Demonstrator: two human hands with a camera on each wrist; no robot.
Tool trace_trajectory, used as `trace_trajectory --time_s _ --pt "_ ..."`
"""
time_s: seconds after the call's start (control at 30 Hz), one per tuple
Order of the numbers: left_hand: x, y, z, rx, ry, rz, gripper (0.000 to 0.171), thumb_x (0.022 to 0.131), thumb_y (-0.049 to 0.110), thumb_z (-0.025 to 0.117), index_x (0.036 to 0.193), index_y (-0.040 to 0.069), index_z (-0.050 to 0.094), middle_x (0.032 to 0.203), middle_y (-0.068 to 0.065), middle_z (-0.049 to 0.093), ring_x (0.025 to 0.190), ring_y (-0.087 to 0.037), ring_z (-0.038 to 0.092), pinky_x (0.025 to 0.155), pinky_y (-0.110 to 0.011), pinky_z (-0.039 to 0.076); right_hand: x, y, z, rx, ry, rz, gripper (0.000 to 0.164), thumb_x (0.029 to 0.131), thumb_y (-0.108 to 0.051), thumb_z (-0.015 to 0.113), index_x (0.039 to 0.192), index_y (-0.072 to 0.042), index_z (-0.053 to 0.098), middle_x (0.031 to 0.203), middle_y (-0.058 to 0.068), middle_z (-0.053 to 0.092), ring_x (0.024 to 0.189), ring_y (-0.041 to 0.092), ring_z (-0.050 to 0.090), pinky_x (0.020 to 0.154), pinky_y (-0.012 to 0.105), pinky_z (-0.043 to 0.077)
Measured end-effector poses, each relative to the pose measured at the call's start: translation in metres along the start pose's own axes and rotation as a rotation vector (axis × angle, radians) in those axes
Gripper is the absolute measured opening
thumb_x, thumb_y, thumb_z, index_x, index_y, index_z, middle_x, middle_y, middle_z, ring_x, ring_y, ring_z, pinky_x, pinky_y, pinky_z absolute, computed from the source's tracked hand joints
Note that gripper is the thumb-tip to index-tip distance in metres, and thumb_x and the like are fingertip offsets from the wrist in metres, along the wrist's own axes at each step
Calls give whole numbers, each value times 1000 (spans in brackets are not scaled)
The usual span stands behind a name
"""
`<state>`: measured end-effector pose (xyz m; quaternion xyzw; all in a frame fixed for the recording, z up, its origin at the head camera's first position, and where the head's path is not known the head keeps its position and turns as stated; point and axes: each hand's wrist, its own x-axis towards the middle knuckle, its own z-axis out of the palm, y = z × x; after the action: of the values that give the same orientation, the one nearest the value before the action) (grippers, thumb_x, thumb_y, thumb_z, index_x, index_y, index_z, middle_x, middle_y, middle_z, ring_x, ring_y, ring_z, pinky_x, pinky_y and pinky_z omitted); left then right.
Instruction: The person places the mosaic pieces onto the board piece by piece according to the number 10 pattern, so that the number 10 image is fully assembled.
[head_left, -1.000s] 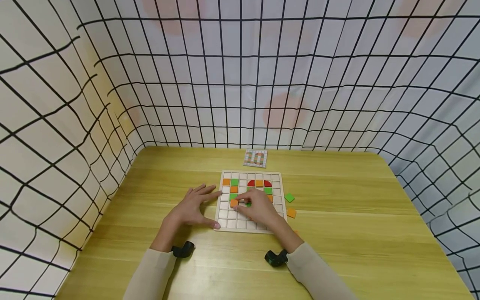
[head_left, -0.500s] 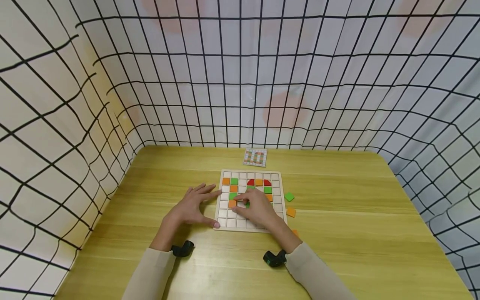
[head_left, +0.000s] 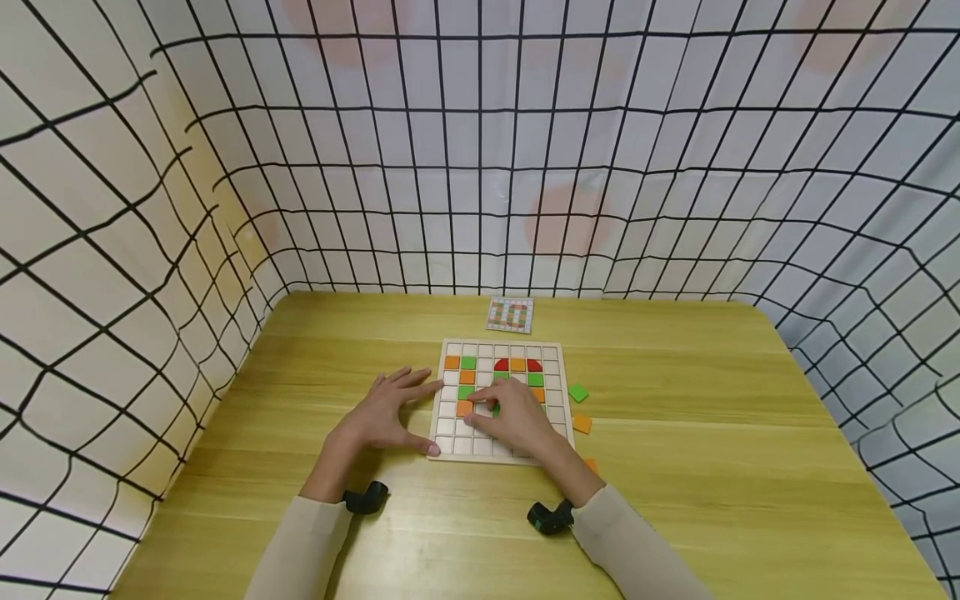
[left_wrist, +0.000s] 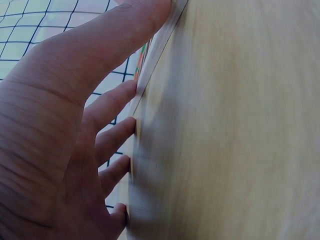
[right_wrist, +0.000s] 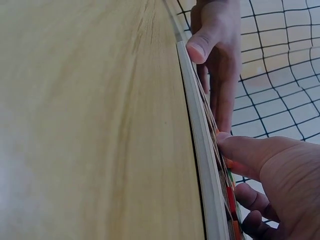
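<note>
A pale gridded wooden board (head_left: 455,447) lies mid-table, bearing orange and green square tiles and two rounded red pieces (head_left: 534,366). With thumb and forefinger, my right hand (head_left: 517,421) pinches an orange tile (head_left: 464,408), which is down on the board just below a green tile (head_left: 466,392). My left hand (head_left: 381,413) is spread beside the board, its thumb at the near left corner and a fingertip at the left edge. Some tiles are hidden under my right hand. In the right wrist view my right thumb (right_wrist: 245,150) presses near the board's surface.
Behind the board lies a small pattern card (head_left: 510,315). To the right are a loose green tile (head_left: 578,392) and a loose orange tile (head_left: 582,425); another orange tile (head_left: 591,465) is partly hidden by my forearm. A black mesh (head_left: 480,192) over white sheeting borders the table.
The orange tile in my right hand has shifted slightly left and straightened into line with the tiles above it. My left hand stays where it was.
</note>
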<state>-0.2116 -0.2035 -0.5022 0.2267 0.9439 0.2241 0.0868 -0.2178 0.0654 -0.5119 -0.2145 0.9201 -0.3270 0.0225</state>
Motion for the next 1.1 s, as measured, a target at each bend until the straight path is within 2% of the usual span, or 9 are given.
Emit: trace_trajectory --time_s 0.2,0.4,0.6,0.8,1.1 --pt "0 0 -1 -9 -1 -1 107 64 73 85 156 32 47 169 -5 32 159 -40 17 124 -72 8 -1 2 -1 27 1 -9 29 88 -38 81 115 -25 81 79 -7 59 80 13 50 67 28 41" --pt "1 0 0 -3 1 -1 108 64 74 85 156 33 47 170 -5 31 159 -40 18 124 -72 8 -3 8 -7 73 2 23 28 90 -40 81 115 -27 81 82 -9 59 86 14 53 73 30 45" --pt "1 0 0 -5 0 -5 109 63 73 86 156 31 47 170 -5 31 159 -41 18 124 -72 8 -8 17 -21 103 38 46 29 87 -36 84 112 -22 81 83 -8 62 79 14 54 70 31 46" --pt "0 1 0 -19 4 1 109 63 71 88 156 30 47 170 -6 31 159 -40 18 124 -72 7 -16 36 -37 74 73 39 29 87 -34 84 112 -19 82 82 -6 61 79 16 53 72 30 44" --pt "0 0 0 -13 3 2 110 63 72 87 156 31 47 170 -6 31 159 -40 17 124 -72 8 -29 69 -61 92 124 138 29 90 -34 81 113 -16 81 83 -1 59 75 17 51 63 28 40"
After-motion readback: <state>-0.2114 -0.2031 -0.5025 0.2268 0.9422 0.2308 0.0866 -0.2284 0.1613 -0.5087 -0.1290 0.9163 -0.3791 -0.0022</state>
